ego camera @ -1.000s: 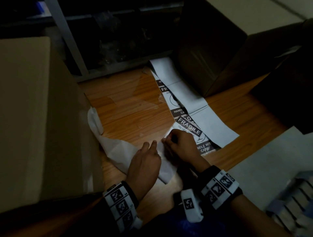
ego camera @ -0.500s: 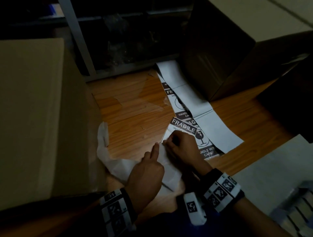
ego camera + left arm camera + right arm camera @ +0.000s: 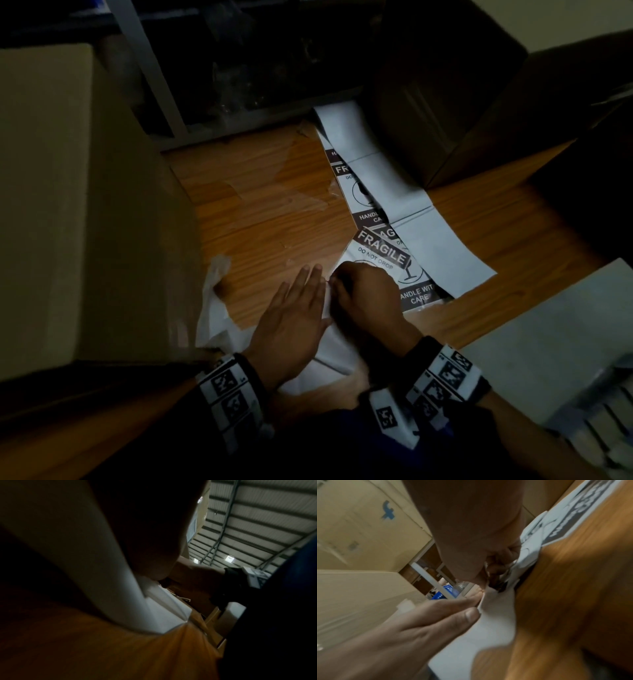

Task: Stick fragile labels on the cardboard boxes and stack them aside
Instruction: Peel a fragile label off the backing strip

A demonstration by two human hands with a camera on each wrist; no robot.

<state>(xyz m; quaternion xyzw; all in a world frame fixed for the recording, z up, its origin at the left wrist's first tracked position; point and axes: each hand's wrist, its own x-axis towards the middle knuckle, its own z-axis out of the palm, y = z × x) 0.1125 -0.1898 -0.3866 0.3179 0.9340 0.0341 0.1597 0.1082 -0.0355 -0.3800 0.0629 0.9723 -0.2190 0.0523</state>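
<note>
We start at the label point(image 3: 383, 255): it lies on the wooden table point(image 3: 267, 205), at the near end of the label strip point(image 3: 404, 205), its FRAGILE band facing up. Our right hand point(image 3: 366, 298) rests on its near-left corner with fingers curled; the right wrist view shows them pinching a lifted paper edge, probably to peel the label from its backing, though blur hides the exact layer. Our left hand point(image 3: 291, 322) lies flat beside it, fingers straight, pressing down the white backing sheet point(image 3: 219, 318) so that it stays put against the pull. Both hands touch at the peel point. The left box point(image 3: 85, 205) stands just beside the backing sheet, within reach for sticking. A second box point(image 3: 445, 113) stands at the far right, over the strip's far end. No label shows on either box, so sticking and stacking remain
</note>
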